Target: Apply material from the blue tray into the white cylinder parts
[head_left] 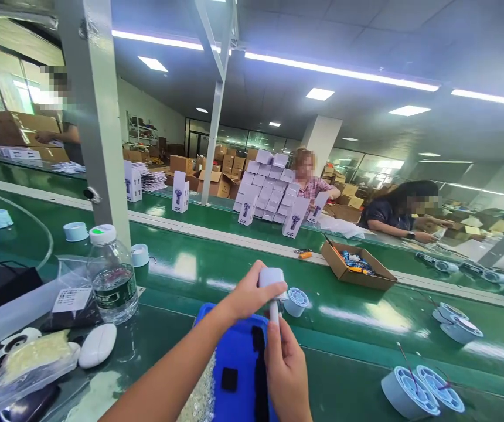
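Note:
My left hand is closed around a pale round plastic housing, its thumb laid across the front. Just below, my right hand pinches a narrow white piece that meets the underside of the housing. Whether the two parts are joined is hidden by my fingers. Beneath my hands sits a blue tray with a small black square and a black strip in it. Right behind my hands, a light-blue round housing rests on the green belt.
At left stand a water bottle, a white computer mouse and a plastic bag. More light-blue housings lie at right. A cardboard tray holds small parts. White boxes are stacked across the belt, near co-workers.

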Demonstrator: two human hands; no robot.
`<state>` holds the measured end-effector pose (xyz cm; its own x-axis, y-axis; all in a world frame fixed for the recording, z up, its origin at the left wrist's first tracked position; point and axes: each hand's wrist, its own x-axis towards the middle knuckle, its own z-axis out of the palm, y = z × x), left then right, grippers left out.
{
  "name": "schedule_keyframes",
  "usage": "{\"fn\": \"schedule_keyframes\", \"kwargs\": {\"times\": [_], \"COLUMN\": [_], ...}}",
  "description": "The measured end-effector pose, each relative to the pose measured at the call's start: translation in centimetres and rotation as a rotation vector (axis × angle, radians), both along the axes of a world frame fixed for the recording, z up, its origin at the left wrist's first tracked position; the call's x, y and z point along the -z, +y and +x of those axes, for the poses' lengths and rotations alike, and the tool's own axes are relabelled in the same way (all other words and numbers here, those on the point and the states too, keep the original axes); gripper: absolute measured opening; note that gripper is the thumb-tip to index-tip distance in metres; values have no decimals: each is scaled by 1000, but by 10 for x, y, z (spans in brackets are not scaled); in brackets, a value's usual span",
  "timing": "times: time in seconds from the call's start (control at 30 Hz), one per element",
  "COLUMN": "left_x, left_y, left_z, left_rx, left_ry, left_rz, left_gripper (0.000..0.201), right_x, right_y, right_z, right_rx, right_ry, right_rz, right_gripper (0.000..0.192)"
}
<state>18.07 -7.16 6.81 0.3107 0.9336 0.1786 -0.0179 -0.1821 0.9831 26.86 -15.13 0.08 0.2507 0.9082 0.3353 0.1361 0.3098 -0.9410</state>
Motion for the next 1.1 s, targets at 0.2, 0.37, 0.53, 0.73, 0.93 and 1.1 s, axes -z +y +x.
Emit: {"fn": "schedule_keyframes", "kwargs": {"times": [0.2,0.37,0.53,0.73,0.93,1.1], "left_x": [-7,21,48,47,46,43], "left_y": [28,45,48,49,49,55], "left_z": [-40,-62,-59,-60,-60,-66], "left_rx": [-319,-383,-300,-223,-160,-165], "left_ry": [112,844,1079,976,994,955], "left_rz": [-33,131,152,139,192,247], "left_gripper": [60,45,41,41,23,23], "right_x": [-7,-8,-7,-2,4,6], "right_y": [1,3,2,2,-1,-1], "right_z": [9,9,8,4,-4,-9], "right_rx": [-60,13,16,-9,-15,-89], "right_ry": [-217,-173,-200,-164,-165,-43], "right_rz": [-120,-132,-163,-181,-147,-88], "right_gripper": [37,39,39,38,25,21]}}
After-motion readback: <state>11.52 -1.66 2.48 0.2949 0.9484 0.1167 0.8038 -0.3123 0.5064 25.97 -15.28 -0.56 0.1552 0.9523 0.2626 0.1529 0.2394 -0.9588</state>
